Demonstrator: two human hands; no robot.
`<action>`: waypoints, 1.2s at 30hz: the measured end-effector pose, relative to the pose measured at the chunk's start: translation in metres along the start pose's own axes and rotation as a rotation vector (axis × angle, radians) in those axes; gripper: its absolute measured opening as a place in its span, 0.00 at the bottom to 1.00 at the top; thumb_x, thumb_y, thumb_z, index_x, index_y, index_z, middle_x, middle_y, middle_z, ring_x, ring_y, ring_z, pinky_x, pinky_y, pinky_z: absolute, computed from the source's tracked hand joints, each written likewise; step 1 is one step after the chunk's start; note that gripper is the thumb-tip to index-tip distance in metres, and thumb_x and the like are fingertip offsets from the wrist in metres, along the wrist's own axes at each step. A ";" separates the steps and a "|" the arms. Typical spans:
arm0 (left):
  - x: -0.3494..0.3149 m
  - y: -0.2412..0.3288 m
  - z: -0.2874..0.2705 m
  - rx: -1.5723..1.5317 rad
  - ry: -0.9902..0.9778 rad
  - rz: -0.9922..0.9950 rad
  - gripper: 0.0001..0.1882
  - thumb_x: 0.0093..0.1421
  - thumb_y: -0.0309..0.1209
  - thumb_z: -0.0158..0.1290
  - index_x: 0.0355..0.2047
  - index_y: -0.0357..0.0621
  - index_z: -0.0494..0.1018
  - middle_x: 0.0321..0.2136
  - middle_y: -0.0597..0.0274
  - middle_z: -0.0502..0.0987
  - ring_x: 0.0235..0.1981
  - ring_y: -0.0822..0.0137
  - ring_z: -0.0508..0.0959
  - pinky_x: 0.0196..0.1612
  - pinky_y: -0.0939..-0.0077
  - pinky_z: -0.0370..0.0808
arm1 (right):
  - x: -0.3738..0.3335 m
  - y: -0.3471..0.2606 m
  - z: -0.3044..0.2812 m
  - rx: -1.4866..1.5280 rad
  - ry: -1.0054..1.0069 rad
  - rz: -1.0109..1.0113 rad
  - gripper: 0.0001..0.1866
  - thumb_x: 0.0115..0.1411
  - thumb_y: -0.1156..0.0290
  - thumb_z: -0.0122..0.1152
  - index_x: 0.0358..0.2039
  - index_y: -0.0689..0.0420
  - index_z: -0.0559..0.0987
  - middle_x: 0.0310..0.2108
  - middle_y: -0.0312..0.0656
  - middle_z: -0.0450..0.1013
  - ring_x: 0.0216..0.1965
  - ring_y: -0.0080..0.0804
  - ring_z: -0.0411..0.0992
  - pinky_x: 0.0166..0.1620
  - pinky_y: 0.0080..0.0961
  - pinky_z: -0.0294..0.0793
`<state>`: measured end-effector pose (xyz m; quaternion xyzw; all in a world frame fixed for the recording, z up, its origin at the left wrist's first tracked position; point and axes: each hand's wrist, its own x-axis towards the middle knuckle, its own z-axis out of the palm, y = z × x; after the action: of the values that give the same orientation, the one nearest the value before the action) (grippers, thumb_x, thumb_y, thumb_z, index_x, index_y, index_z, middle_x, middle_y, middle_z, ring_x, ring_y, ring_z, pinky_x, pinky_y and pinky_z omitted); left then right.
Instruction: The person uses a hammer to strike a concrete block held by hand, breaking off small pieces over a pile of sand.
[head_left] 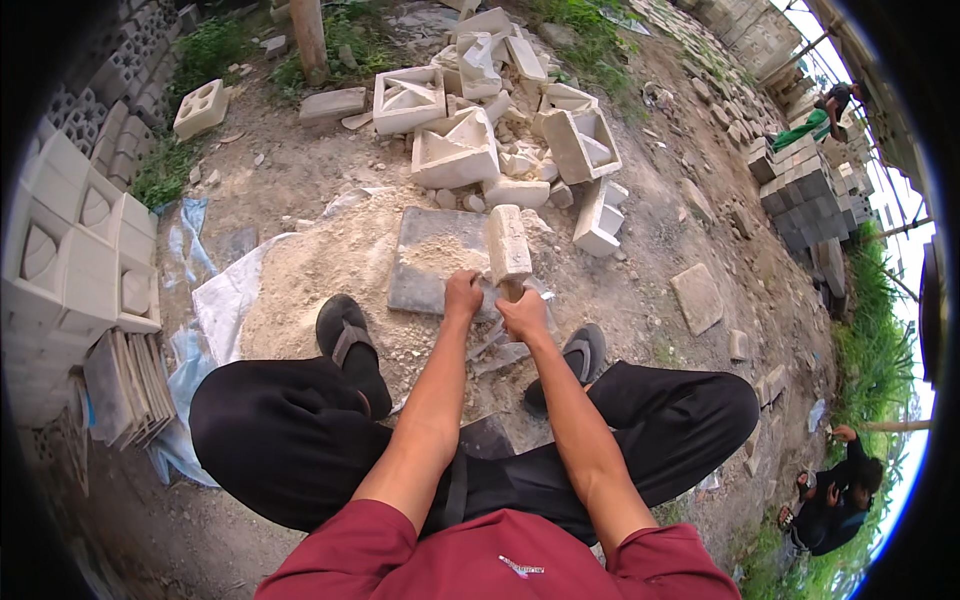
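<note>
My right hand (525, 316) is wrapped round the short handle of a mallet (509, 245). Its pale, dusty, block-shaped head stands up just beyond my fist. Beside it, my left hand (463, 296) is closed over the right part of a flat dark grey slab (412, 285). What its fingers hold, if anything, is hidden. Pale crumbs and powder (443, 256) lie on the slab, which rests on the ground between my feet. A heap of sandy powder (318, 275) spreads left of the slab, partly over a white sheet (228, 300).
Broken cream blocks (455, 150) pile up beyond the slab. Stacked cream blocks (75, 245) and leaning thin tiles (128, 388) stand at left. A flat stone (697, 299) lies at right. One person (840, 500) is at the lower right, another (828, 118) by grey blocks (805, 195).
</note>
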<state>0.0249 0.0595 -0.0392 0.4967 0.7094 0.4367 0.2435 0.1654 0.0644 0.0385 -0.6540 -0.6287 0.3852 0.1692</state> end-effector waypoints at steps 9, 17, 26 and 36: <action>-0.009 0.003 -0.012 -0.175 0.222 -0.252 0.23 0.67 0.41 0.37 0.49 0.34 0.70 0.43 0.39 0.75 0.47 0.43 0.73 0.52 0.60 0.68 | -0.018 -0.112 -0.040 0.444 0.375 -0.498 0.15 0.54 0.67 0.65 0.33 0.66 0.74 0.23 0.45 0.74 0.15 0.30 0.72 0.22 0.27 0.72; -0.007 0.001 -0.006 -0.179 0.502 -0.255 0.25 0.68 0.43 0.36 0.47 0.31 0.69 0.45 0.35 0.70 0.47 0.39 0.69 0.52 0.56 0.66 | -0.032 0.002 0.014 0.004 0.036 0.100 0.27 0.43 0.61 0.64 0.39 0.70 0.77 0.36 0.63 0.75 0.43 0.54 0.75 0.46 0.39 0.74; -0.006 -0.001 -0.001 -0.137 0.284 -0.232 0.25 0.68 0.44 0.35 0.45 0.31 0.69 0.42 0.36 0.71 0.45 0.38 0.70 0.49 0.54 0.67 | -0.009 -0.042 -0.016 0.284 0.089 -0.119 0.16 0.48 0.68 0.63 0.33 0.68 0.76 0.18 0.46 0.75 0.15 0.29 0.73 0.20 0.27 0.72; -0.020 0.008 -0.002 -0.128 0.343 -0.232 0.22 0.68 0.42 0.36 0.42 0.33 0.69 0.40 0.40 0.70 0.43 0.40 0.70 0.48 0.55 0.67 | -0.030 0.046 0.018 0.128 0.002 -0.072 0.18 0.46 0.66 0.64 0.33 0.66 0.78 0.25 0.50 0.77 0.27 0.36 0.77 0.33 0.31 0.76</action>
<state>0.0352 0.0410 -0.0329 0.3136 0.7636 0.5281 0.1992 0.1869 0.0240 0.0029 -0.6192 -0.6257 0.4178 0.2249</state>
